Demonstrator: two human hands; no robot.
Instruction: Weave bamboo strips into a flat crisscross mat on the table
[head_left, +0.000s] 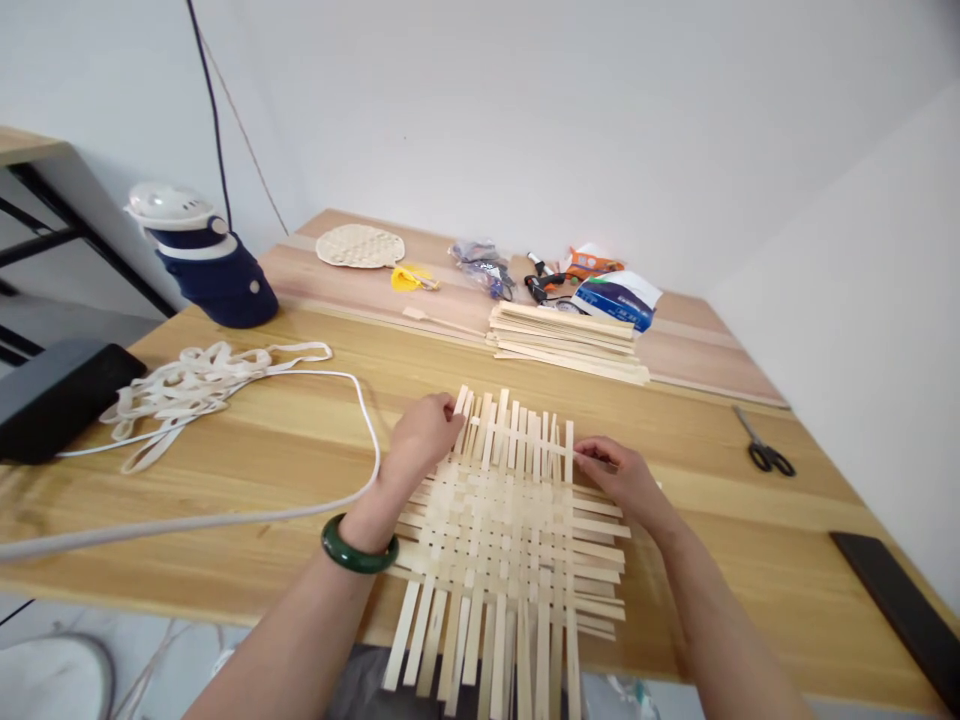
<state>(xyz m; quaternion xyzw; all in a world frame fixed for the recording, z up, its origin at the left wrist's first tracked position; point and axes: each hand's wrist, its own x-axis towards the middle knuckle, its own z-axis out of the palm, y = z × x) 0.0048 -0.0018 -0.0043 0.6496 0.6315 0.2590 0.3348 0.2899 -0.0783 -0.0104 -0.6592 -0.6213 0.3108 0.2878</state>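
A mat woven from pale flat strips, bamboo or wood (487,515), lies in front of me on the table. Its loose strip ends stick out on all sides, and the near ones hang past the table edge. One cross strip (525,436) runs sideways among the upright ends at the far side, a little apart from the tight weave. My left hand (424,435), with a dark green bangle on the wrist, is closed at that strip's left end; the fingertips are partly hidden. At its right end, my right hand (616,475) pinches the strip between thumb and fingers.
Behind the mat lies a stack of strips (566,340). Scissors (765,450) and a dark flat bar (892,605) are on the right. White cord (191,385) and a blue jug (217,280) stand left. A woven fan (360,246) and a tissue pack (619,300) lie farther back.
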